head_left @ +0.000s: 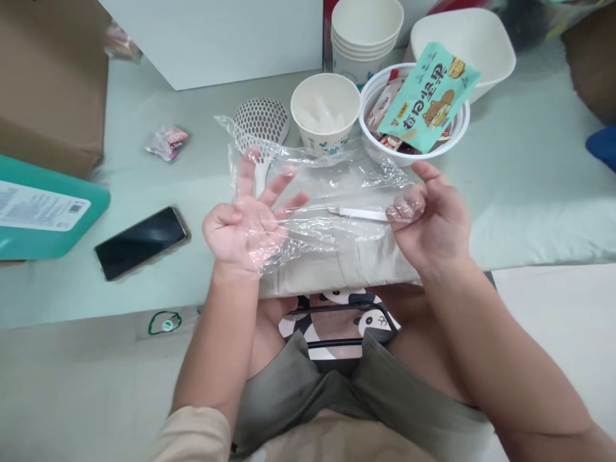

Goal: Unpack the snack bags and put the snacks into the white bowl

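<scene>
A crinkled clear plastic bag [322, 186] stretches between my two hands above the table's front edge. My left hand [250, 228] is palm up with its fingers spread, and the thin film lies against its fingers and palm. My right hand [430, 221] has several fingers curled on the other end of the bag, index finger raised. Beside those curled fingers shows a slim white tool [360, 213] with a narrow greyish tip, seen through the film. Its other end is hidden, so I cannot tell whether the hand touches it. Behind the bag lies a white slotted skimmer [262, 122].
Behind the bag stand a paper cup [325, 102] with whitish contents, stacked cups [366, 25], a bowl of snack packets [462, 131] and a white container [495, 45]. To the left are a phone [143, 242], a small wrapped packet [167, 142] and a green jug [52, 208].
</scene>
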A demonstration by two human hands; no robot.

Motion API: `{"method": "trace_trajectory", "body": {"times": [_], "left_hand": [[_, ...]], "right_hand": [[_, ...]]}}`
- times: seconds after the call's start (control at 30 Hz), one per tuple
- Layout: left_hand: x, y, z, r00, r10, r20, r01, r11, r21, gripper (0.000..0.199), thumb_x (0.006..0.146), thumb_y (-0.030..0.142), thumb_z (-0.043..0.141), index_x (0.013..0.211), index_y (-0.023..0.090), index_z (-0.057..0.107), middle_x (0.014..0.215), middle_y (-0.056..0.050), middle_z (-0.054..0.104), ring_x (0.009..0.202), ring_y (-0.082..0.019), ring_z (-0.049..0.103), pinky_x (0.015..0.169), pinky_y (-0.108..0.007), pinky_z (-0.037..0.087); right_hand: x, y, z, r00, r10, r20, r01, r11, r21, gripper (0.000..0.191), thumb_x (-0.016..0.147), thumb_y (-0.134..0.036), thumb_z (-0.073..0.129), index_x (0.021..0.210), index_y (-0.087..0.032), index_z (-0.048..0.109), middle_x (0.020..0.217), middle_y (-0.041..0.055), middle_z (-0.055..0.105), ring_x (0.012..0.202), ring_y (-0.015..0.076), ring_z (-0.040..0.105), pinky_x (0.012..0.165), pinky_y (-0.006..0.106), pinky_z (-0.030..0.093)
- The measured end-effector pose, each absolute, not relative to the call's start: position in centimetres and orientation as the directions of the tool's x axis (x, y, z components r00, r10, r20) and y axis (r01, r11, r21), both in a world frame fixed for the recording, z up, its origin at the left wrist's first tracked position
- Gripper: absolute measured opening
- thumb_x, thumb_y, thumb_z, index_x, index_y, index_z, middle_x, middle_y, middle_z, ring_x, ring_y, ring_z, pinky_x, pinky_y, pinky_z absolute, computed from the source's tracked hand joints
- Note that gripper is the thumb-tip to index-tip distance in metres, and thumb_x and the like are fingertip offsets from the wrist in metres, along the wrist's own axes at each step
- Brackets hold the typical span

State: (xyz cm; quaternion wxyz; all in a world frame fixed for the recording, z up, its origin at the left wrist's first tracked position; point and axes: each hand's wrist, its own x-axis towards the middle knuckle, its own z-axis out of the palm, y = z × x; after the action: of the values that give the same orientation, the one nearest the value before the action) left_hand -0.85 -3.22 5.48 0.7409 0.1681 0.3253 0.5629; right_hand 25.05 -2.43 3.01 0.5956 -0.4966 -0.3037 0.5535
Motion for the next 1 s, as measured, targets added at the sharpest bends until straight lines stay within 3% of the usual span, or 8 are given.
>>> {"method": "trace_trajectory", "body": {"times": [0.2,0.37,0.53,0.63,0.7,0.8,0.93,1.0], "left_hand": [[0.5,-4.1,5.5,0.059,0.97,-0.237,-0.785,0.192,0.589,0.106,0.061,0.024,0.046,0.163,0.048,0.031,0.144,0.0,0.066,0.143,-0.035,0.055,0.083,-0.039,0.056],[2.1,-4.9,5.4,0.111,0.975,-0.193,-0.797,0.204,0.568,0.108,0.063,0.02,0.046,0.163,0.055,0.025,0.153,0.004,0.062,0.136,-0.035,0.061,0.068,-0.032,0.054],[2.8,-5.6,5.1,0.267,0.954,-0.134,-0.762,0.294,0.577,0.108,0.059,0.021,0.052,0.16,0.054,0.035,0.158,0.003,0.057,0.135,-0.036,0.062,0.054,-0.027,0.048],[2.5,-5.7,4.3,0.234,0.949,-0.211,-0.761,0.314,0.568,0.067,0.073,0.043,0.057,0.14,0.041,0.061,0.154,-0.001,0.061,0.143,-0.038,0.054,0.062,-0.03,0.052],[2.5,-5.7,3.4,0.259,0.928,-0.267,-0.758,0.367,0.54,0.047,0.082,0.06,0.055,0.116,0.031,0.072,0.13,-0.007,0.075,0.129,-0.036,0.065,0.058,-0.027,0.049],[3.2,-5.8,2.1,0.476,0.817,-0.325,-0.669,0.577,0.469,0.065,0.08,0.079,0.054,0.096,0.019,0.074,0.096,-0.014,0.079,0.102,-0.035,0.075,0.058,-0.03,0.052],[4.1,-5.6,1.8,0.645,0.696,-0.316,-0.51,0.699,0.501,0.097,0.07,0.096,0.049,0.107,0.01,0.075,0.125,-0.024,0.076,0.126,-0.045,0.068,0.09,-0.045,0.061],[4.1,-5.2,2.0,0.648,0.698,-0.305,-0.477,0.684,0.552,0.094,0.07,0.093,0.053,0.111,0.011,0.075,0.13,-0.023,0.075,0.127,-0.044,0.069,0.093,-0.045,0.061]], "right_hand": [[22.4,-4.6,3.3,0.045,0.937,-0.346,-0.475,-0.284,-0.833,0.053,0.074,-0.075,0.069,0.098,-0.028,0.064,0.083,0.0028,0.062,0.082,0.0228,0.066,0.069,0.037,0.056],[19.1,-6.7,3.4,-0.181,0.864,-0.47,-0.56,-0.484,-0.673,0.057,0.067,-0.073,0.079,0.096,-0.026,0.065,0.103,0.0071,0.072,0.101,0.0256,0.072,0.081,0.038,0.061],[20.0,-5.4,3.3,0.115,0.888,-0.445,-0.581,-0.303,-0.755,0.036,0.066,-0.043,0.087,0.079,-0.025,0.059,0.091,-0.0004,0.071,0.082,0.0153,0.071,0.064,0.025,0.055],[22.1,-4.6,3.8,0.172,0.912,-0.373,-0.576,-0.214,-0.789,0.03,0.07,-0.041,0.078,0.075,-0.025,0.053,0.09,-0.0009,0.073,0.073,0.0148,0.07,0.058,0.026,0.053],[23.6,-4.5,4.3,0.136,0.942,-0.306,-0.548,-0.185,-0.815,0.029,0.071,-0.042,0.073,0.074,-0.025,0.049,0.09,-0.0001,0.074,0.067,0.0148,0.068,0.055,0.028,0.052],[25.3,-4.9,5.0,0.054,0.966,-0.252,-0.528,-0.186,-0.829,0.031,0.07,-0.042,0.07,0.069,-0.025,0.045,0.086,0.0005,0.075,0.054,0.012,0.058,0.047,0.029,0.046],[26.2,-5.4,5.6,-0.063,0.95,-0.306,-0.475,-0.298,-0.828,0.032,0.068,-0.041,0.073,0.067,-0.024,0.046,0.073,-0.0013,0.073,0.038,0.0077,0.043,0.04,0.027,0.037],[26.3,-5.4,5.4,-0.063,0.94,-0.334,-0.434,-0.327,-0.839,0.032,0.066,-0.041,0.075,0.066,-0.024,0.047,0.066,-0.0018,0.072,0.034,0.0078,0.042,0.037,0.027,0.036]]}}
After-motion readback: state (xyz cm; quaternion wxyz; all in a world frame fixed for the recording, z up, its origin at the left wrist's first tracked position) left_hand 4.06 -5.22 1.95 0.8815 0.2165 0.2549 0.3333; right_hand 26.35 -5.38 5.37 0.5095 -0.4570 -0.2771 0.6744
